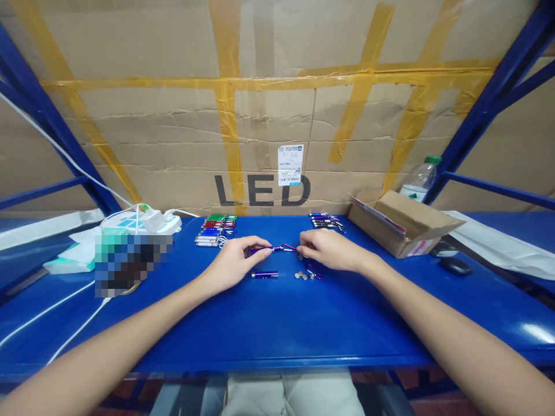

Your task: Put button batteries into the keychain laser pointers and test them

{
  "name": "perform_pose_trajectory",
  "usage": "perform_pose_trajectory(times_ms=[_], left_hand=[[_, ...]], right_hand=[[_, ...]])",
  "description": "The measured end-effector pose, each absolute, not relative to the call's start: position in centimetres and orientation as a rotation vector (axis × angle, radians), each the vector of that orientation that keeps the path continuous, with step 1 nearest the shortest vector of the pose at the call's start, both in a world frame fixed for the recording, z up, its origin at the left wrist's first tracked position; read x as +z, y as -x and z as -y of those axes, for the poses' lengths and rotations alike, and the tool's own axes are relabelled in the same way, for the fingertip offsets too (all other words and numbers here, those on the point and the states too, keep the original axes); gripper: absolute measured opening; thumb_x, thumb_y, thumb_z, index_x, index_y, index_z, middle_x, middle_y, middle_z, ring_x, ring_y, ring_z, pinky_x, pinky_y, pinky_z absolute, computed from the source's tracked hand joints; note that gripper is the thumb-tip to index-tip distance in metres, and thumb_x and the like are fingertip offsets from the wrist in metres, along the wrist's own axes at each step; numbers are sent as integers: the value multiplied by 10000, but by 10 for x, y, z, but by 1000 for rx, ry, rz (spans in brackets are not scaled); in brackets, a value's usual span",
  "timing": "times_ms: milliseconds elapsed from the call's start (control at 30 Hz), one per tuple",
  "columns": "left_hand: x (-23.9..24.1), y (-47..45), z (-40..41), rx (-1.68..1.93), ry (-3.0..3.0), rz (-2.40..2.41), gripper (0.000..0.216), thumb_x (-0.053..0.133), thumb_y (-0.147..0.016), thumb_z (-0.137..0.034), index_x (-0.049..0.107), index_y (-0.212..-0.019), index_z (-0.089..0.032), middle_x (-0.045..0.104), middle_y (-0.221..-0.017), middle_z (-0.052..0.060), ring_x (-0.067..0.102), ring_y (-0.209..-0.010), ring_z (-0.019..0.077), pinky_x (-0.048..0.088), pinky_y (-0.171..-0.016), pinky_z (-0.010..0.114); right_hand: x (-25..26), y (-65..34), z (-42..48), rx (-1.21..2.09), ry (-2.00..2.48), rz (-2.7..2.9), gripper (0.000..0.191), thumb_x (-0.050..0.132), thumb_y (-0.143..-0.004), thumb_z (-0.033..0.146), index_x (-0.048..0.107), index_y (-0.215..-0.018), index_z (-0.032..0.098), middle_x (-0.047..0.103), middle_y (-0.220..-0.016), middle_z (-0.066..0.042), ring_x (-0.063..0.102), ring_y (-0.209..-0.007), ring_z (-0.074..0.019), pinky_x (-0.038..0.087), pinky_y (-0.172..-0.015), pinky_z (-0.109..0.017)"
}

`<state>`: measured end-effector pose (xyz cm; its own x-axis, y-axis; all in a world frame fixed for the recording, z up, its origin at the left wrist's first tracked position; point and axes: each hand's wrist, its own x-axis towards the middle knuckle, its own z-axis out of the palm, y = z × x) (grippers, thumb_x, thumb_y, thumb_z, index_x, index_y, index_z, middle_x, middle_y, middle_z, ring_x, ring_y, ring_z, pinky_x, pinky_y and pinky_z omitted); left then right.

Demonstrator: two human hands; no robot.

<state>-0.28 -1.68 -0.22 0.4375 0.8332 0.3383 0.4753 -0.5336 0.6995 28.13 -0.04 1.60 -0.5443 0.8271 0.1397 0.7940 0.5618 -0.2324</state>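
Observation:
My left hand (232, 261) pinches a small purple penlight (274, 249) between thumb and fingers. At its right end hangs a purple carabiner clip (288, 248), gripped by the fingertips of my right hand (329, 248). Part of the penlight is hidden behind the left fingers. Just below the hands, a second purple penlight body (265, 275) lies flat on the blue table (269, 323). To its right are several button cells (300, 275) and another purple carabiner clip (318, 273), loose on the tabletop.
Rows of coloured penlights (217, 227) lie behind my left hand, with a smaller group (324, 221) at right. An open cardboard box (401, 228), a bottle (420, 179) and a black mouse (455, 266) sit at right. A power strip (171, 222) and white cables occupy the left.

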Motion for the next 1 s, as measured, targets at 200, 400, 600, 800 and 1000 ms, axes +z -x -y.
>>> perform_pose_trajectory(times_ms=[200, 400, 600, 800, 1000], left_hand=[[-8, 5, 14, 833, -2280, -1126, 283, 659, -1025, -419, 822, -1170, -239, 814, -1138, 71, 727, -950, 242, 567, -867, 360], [-10, 6, 14, 727, -2412, -1167, 270, 627, -1042, -397, 828, -1157, -257, 800, -1131, 64, 706, -1005, 259, 544, -892, 373], [-10, 7, 14, 727, -2444, -1182, 267, 635, -1042, -401, 834, -1148, -258, 782, -1060, 65, 691, -964, 252, 529, -846, 358], [-7, 7, 15, 698, -2454, -1245, 279, 618, -1055, -413, 830, -1158, -263, 765, -1037, 59, 681, -968, 254, 516, -851, 371], [-7, 7, 14, 711, -2533, -1309, 251, 610, -1067, -368, 814, -1148, -246, 763, -1079, 56, 674, -1045, 266, 509, -938, 409]], right_hand=[[14, -278, 3, 221, 1194, 2520, 128, 593, -1045, 241, 654, -939, 200, 728, -927, -55, 635, -798, -197, 423, -721, -297], [11, -274, 5, 178, 1083, 2603, 176, 559, -1077, 267, 684, -980, 191, 719, -983, -82, 645, -917, -240, 459, -820, -344], [11, -272, 5, 143, 1059, 2662, 230, 527, -1105, 295, 708, -1020, 181, 704, -989, -98, 629, -946, -270, 474, -874, -396], [12, -273, 8, 159, 1007, 2663, 220, 508, -1109, 262, 716, -1114, 190, 696, -1062, -108, 619, -1013, -274, 471, -975, -431], [12, -275, 6, 221, 977, 2681, 130, 602, -1069, 260, 718, -1056, 203, 718, -1055, -89, 632, -1002, -265, 470, -957, -400]])
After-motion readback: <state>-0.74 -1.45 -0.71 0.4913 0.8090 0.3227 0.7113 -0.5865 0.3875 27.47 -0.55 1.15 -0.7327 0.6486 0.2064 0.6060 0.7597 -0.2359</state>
